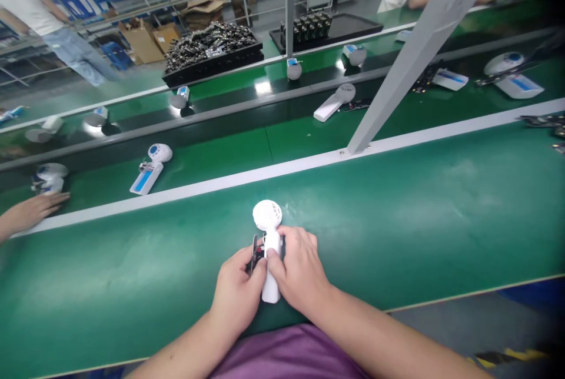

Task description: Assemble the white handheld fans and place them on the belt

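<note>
A small white handheld fan [268, 219] lies on the green bench [441, 214] right in front of me, round head pointing away. My left hand [237, 292] pinches a small dark circuit part [256, 249] against the left side of the fan's handle. My right hand [296, 266] is closed over the handle from the right, thumb pressed on its top. Both hands touch the fan.
Beyond a white strip runs a green conveyor carrying more white fans [152, 168] [335, 102]. Another person's hand [30, 211] reaches in at far left. Black trays of parts [212, 49] stand at the back. A slanted grey post [419, 43] rises on the right.
</note>
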### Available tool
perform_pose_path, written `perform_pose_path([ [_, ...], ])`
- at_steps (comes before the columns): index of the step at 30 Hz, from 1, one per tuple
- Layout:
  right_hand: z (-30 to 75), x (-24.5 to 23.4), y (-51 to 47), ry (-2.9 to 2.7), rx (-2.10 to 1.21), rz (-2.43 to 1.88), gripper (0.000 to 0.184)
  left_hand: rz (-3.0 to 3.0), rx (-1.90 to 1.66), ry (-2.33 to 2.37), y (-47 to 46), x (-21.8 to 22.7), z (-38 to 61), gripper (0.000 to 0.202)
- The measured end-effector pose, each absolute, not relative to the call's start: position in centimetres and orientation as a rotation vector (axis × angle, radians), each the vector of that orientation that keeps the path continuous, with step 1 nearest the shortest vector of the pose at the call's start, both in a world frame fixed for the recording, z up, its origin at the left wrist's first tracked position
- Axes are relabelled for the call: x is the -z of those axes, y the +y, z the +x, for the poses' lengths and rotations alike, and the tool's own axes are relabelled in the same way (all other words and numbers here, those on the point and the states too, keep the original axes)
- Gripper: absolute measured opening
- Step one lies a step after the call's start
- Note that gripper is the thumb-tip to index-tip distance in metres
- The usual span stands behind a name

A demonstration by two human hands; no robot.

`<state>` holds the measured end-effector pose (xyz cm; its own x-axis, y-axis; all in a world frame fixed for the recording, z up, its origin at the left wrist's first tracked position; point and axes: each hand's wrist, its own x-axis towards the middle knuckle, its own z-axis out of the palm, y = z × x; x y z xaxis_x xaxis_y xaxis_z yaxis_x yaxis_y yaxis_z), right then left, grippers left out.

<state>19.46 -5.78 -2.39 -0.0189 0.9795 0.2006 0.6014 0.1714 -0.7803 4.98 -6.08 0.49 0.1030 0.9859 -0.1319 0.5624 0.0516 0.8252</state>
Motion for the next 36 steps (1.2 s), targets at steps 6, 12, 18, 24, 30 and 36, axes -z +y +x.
perform_pose_path([
  [6, 19.6, 3.2, -5.9, -1.781, -0.525, -1.519, 0.028, 1.68, -0.714, 1.509, -6.2, -1.0, 5.7, 0.026],
  [12, 19.7, 3.7, -6.1, -1.828, -0.47, -1.462, 0.026, 1.766, -0.713, 1.436, -6.6, -1.0, 5.6, 0.026],
  [18, 19.6, 4.0, -6.3, -1.814, -0.334, -1.404, 0.03, 1.848, -0.757, 1.39, -6.9, -0.9, 5.9, 0.03],
  [24, 19.6, 4.3, -6.6, -1.798, -0.32, -1.403, 0.032, 1.914, -0.743, 1.35, -7.3, -0.8, 6.0, 0.036],
  [30, 19.4, 3.9, -6.1, -1.731, -0.346, -1.453, 0.033, 1.598, -0.783, 1.384, -6.1, -0.7, 6.2, 0.033],
  [36, 19.0, 4.6, -6.2, -1.738, -0.344, -1.491, 0.059, 1.013, -0.878, 1.591, 1.2, -1.1, 3.1, 0.046],
])
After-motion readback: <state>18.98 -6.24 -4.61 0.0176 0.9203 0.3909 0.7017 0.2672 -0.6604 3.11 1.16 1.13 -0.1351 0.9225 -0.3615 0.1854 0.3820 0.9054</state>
